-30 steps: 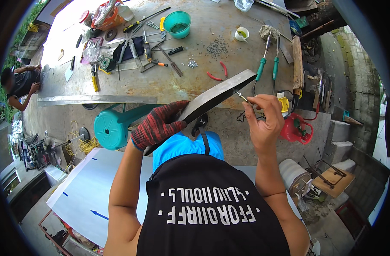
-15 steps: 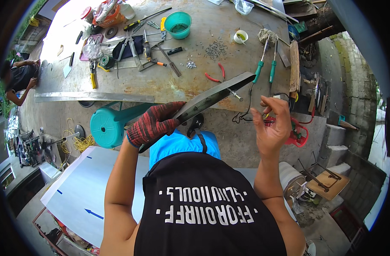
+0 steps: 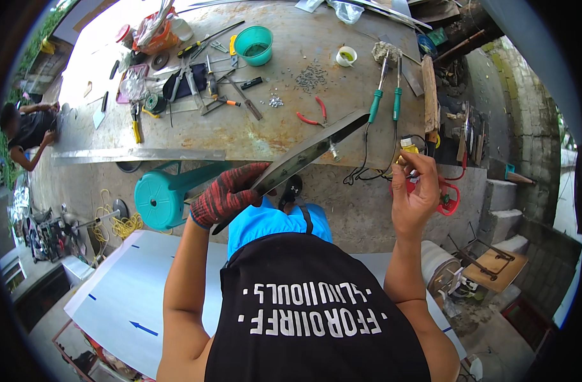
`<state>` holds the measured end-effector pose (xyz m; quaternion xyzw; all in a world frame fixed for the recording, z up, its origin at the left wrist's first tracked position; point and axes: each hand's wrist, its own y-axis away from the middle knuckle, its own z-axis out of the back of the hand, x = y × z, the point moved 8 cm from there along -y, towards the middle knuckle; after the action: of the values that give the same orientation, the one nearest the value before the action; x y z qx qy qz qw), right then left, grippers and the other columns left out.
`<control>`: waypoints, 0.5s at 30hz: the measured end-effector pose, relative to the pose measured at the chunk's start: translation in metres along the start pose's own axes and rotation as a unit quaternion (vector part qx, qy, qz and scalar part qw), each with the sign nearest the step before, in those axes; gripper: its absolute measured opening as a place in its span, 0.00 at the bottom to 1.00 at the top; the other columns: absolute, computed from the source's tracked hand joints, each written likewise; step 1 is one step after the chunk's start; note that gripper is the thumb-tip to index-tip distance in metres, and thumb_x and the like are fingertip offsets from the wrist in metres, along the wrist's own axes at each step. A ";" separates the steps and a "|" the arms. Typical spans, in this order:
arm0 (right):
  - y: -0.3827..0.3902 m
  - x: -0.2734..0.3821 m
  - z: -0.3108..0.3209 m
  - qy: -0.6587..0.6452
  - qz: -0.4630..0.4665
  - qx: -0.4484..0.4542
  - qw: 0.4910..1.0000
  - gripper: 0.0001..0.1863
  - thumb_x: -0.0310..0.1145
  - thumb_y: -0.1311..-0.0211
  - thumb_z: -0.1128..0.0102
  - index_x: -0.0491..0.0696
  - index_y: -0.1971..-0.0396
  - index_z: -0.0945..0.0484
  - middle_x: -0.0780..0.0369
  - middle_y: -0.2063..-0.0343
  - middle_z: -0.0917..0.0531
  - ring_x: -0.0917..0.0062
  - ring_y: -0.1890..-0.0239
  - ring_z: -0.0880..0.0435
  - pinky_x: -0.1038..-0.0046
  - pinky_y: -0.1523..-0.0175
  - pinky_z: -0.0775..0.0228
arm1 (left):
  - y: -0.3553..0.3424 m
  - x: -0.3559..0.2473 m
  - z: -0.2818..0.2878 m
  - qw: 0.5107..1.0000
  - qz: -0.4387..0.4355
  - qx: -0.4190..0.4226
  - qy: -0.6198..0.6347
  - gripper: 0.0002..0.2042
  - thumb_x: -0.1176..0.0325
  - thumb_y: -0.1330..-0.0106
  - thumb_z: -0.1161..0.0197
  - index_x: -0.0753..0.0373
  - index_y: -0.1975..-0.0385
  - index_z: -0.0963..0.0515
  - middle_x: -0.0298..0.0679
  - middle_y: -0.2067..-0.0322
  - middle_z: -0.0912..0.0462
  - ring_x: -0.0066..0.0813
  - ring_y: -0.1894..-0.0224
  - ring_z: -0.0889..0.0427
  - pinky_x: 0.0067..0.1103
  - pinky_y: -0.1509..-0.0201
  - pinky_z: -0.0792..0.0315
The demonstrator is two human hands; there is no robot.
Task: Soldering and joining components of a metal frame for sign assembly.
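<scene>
My left hand (image 3: 227, 194), in a red and black knit glove, is closed on a long, dark, bent metal piece (image 3: 297, 156) held slanting across my front. A silver bolt-like fitting (image 3: 333, 150) sticks out from its underside near the far end. My bare right hand (image 3: 416, 190) is right of that fitting, apart from it, fingertips pinched on something small I cannot make out, by a yellow object (image 3: 409, 147). Red-handled pliers (image 3: 308, 120) and two teal-handled irons (image 3: 376, 105) with cords lie on the metal table (image 3: 265, 134) beyond.
Tools, a teal bowl (image 3: 252, 44), a small cup (image 3: 345, 56) and scattered small hardware (image 3: 310, 79) cover the table. A co-worker (image 3: 29, 130) is at its left end. A teal stool (image 3: 155, 200) stands below the edge, yellow hose (image 3: 128, 226) lies left, concrete steps (image 3: 501, 197) are right.
My right hand has let go of the fitting, which stays in the metal piece, and has moved right, its fingers now pinched. My left hand keeps its grip, shifted slightly.
</scene>
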<state>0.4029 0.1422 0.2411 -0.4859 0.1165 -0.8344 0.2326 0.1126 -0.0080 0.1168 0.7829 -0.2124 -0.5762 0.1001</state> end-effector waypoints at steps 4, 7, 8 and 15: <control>0.005 0.000 0.002 0.008 -0.019 0.000 1.000 0.14 0.19 0.38 0.33 0.43 0.53 0.18 0.61 0.60 0.18 0.77 0.63 0.21 0.76 0.58 0.29 | 0.003 0.005 0.008 1.000 -0.006 -0.006 -0.022 0.37 0.56 0.35 0.29 0.66 0.29 0.33 0.43 0.52 0.15 0.26 0.56 0.18 0.26 0.46 0.24; 0.007 0.004 0.000 0.013 -0.022 -0.003 1.000 0.13 0.19 0.37 0.34 0.43 0.53 0.18 0.60 0.60 0.18 0.77 0.64 0.21 0.76 0.59 0.28 | 0.004 -0.001 0.013 1.000 -0.009 0.004 -0.023 0.37 0.57 0.36 0.29 0.67 0.30 0.33 0.43 0.51 0.15 0.26 0.55 0.18 0.27 0.44 0.24; 0.008 0.005 -0.001 0.020 -0.021 -0.004 1.000 0.13 0.19 0.37 0.34 0.43 0.53 0.18 0.60 0.60 0.18 0.77 0.65 0.22 0.76 0.59 0.28 | 0.004 -0.002 0.016 1.000 -0.007 0.002 -0.023 0.37 0.57 0.36 0.28 0.67 0.30 0.33 0.43 0.50 0.16 0.26 0.54 0.18 0.27 0.44 0.25; 0.008 0.021 -0.018 0.050 -0.038 0.002 0.998 0.14 0.18 0.37 0.35 0.42 0.52 0.18 0.60 0.60 0.18 0.77 0.65 0.22 0.76 0.59 0.28 | 0.001 0.000 0.048 0.999 0.004 -0.001 -0.034 0.37 0.63 0.39 0.28 0.67 0.30 0.33 0.43 0.48 0.17 0.28 0.50 0.20 0.27 0.40 0.27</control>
<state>0.3809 0.1242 0.2441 -0.4468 0.1079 -0.8662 0.1961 0.0671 -0.0050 0.1022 0.7621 -0.2185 -0.6019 0.0956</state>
